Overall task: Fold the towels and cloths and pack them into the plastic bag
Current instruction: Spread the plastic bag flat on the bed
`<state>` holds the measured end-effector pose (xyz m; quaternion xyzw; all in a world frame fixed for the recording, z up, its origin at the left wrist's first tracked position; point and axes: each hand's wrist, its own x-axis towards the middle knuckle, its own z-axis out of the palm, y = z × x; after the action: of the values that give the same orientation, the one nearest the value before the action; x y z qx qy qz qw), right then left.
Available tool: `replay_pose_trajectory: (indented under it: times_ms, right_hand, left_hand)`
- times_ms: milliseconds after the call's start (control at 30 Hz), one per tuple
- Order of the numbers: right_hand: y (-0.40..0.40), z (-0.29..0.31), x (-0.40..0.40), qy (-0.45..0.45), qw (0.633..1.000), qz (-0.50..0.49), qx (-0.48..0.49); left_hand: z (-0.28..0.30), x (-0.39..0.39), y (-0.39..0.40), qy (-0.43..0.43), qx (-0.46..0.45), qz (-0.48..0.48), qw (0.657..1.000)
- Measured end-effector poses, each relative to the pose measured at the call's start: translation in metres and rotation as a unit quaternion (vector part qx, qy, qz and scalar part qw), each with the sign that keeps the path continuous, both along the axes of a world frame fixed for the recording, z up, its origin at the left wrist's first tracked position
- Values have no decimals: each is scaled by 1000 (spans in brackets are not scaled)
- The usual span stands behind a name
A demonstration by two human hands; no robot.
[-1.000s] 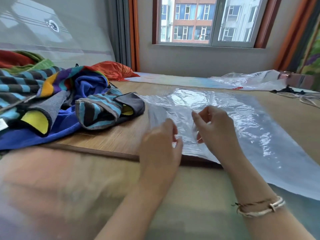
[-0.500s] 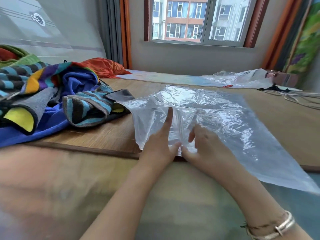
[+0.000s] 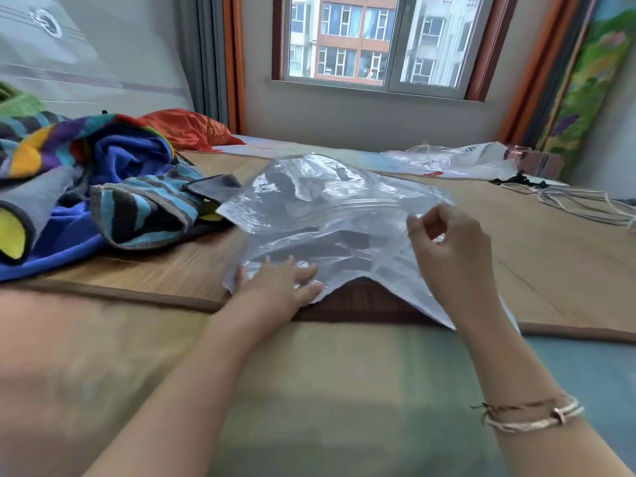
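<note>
**On the mat edge: opening the bag mouth**

On the woven tan bamboo mat [image 3: 516, 270], large clear zip-top plastic bag [image 3: 320, 215], puffed up, near edge hanging over the mat's brown border. Left hand [image 3: 278, 284] flat, fingers straight, pressing the lower layer down at the near left corner. Right hand [image 3: 447, 242] pinching the upper layer near the zip strip, lifted clear of the mat. Bag looks empty, mouth judged partly parted.

Pile of 2 or more striped blue-black and multicolour towels [image 3: 113, 187] just left of the bag, unfolded, one grey corner touching the plastic.

To do well: keep lower layer pinned, pull top layer up and away, not sideways; thin film likely to cling, so separate along the whole strip. Folding not yet begun.
</note>
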<state>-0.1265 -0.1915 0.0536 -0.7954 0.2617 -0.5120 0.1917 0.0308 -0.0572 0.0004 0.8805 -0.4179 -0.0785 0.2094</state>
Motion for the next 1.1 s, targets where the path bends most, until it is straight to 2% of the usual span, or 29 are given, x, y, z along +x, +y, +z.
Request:
replay_pose_trajectory:
  times_ms: [67,167,233,300,367,500,633,700,800,933,1033,1100]
  right_hand:
    - [5,-4,6,15,999,44,13]
    - [14,-7,15,26,988,132,79]
    - [16,-8,18,23,979,164,119]
    - [17,-10,17,12,969,191,157]
    - [16,-11,13,31,965,200,164]
    - [17,-11,-5,143,968,176,111]
    - [12,-20,-18,257,960,106,28]
    - [8,-24,-22,264,960,95,12]
    - [9,-25,-23,286,949,129,19]
    - [10,-29,-18,271,956,114,4]
    - [9,-33,-13,273,952,138,1]
    - [7,-33,-11,247,958,146,8]
  left_hand:
    - [-3,4,4,18,-62,12,998]
    - [4,-22,-9,27,-265,15,964]
    - [12,-45,-23,106,-320,-15,941]
    - [8,-61,-34,181,-314,-82,928]
    - [1,-66,-37,176,-297,-108,932]
    - [4,-59,-34,149,-310,-73,936]
    - [6,-52,-32,205,-300,-35,931]
    - [7,-53,-32,222,-303,-27,926]
    - [9,-54,-34,226,-306,-3,925]
    - [12,-55,-35,255,-304,11,918]
    - [11,-47,-35,286,-297,10,911]
    - [10,-48,-36,265,-277,-10,924]
